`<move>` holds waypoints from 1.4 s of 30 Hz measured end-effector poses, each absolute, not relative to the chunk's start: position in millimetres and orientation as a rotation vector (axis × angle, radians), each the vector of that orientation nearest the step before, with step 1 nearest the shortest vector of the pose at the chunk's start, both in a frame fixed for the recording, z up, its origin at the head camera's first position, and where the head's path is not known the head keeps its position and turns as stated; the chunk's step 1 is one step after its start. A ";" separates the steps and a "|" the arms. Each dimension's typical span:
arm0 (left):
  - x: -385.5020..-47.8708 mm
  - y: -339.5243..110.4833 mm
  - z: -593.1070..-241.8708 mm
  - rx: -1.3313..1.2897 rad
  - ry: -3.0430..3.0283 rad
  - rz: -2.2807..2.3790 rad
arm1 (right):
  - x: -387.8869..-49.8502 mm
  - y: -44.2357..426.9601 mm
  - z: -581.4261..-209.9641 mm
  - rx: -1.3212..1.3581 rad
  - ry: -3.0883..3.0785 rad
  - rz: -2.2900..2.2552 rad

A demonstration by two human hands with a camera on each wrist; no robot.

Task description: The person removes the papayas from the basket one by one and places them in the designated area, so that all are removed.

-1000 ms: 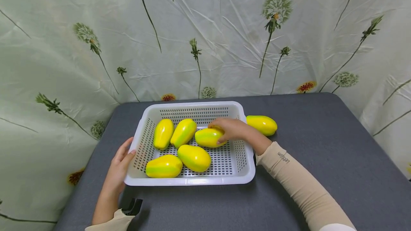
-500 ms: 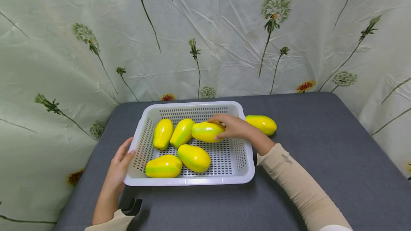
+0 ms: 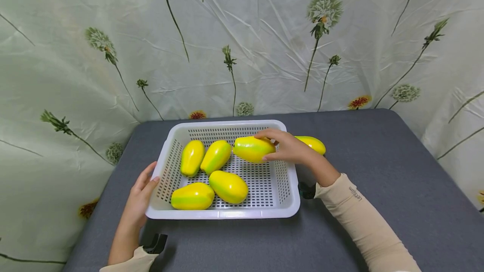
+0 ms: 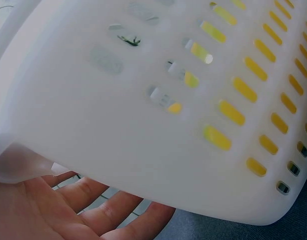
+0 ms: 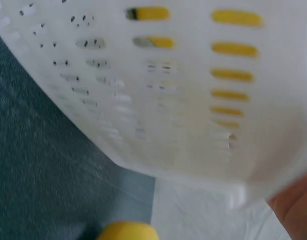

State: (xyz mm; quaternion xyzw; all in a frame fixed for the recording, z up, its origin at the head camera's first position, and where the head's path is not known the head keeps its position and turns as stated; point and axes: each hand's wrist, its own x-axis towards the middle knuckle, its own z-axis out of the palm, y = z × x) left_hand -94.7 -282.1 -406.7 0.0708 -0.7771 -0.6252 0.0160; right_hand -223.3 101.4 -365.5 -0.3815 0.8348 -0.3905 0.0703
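Observation:
A yellow papaya (image 3: 252,149) with a green streak is in my right hand (image 3: 291,148), raised inside the white plastic basket (image 3: 223,213) near its right end. Thumb and fingers grip its right end. My left hand (image 3: 138,196) holds the basket's left rim, thumb at the edge; in the left wrist view its fingers (image 4: 121,207) reach past the rim. Several more papayas (image 3: 228,187) lie in the basket, mostly left and centre. In the right wrist view the basket wall (image 5: 193,150) hides the held papaya, and only part of the right hand (image 5: 296,210) shows.
Another papaya (image 3: 313,144) lies on the dark grey table (image 3: 378,171) just right of the basket, partly hidden by the right hand. A floral curtain (image 3: 272,45) hangs behind the table's back edge.
The right hand has lifted the papaya off the basket's floor and carried it up, then right toward the right rim. The left hand and the basket have stayed in place.

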 end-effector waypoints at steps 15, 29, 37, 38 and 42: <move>-94.3 -281.2 -406.9 0.221 -2.418 -1.934 | -206.9 143.7 -352.3 -1.144 2.601 -1.349; -94.6 -281.0 -406.3 0.214 -2.420 -1.938 | -194.8 185.2 -362.7 -1.119 2.805 -1.344; -94.5 -281.1 -406.3 0.215 -2.422 -1.928 | -183.7 206.7 -376.8 -1.111 2.916 -1.291; -94.5 -281.2 -406.4 0.218 -2.421 -1.932 | -181.7 209.0 -378.2 -1.099 2.921 -1.294; -94.4 -281.3 -406.4 0.228 -2.423 -1.929 | -175.3 218.5 -385.8 -1.027 2.950 -1.287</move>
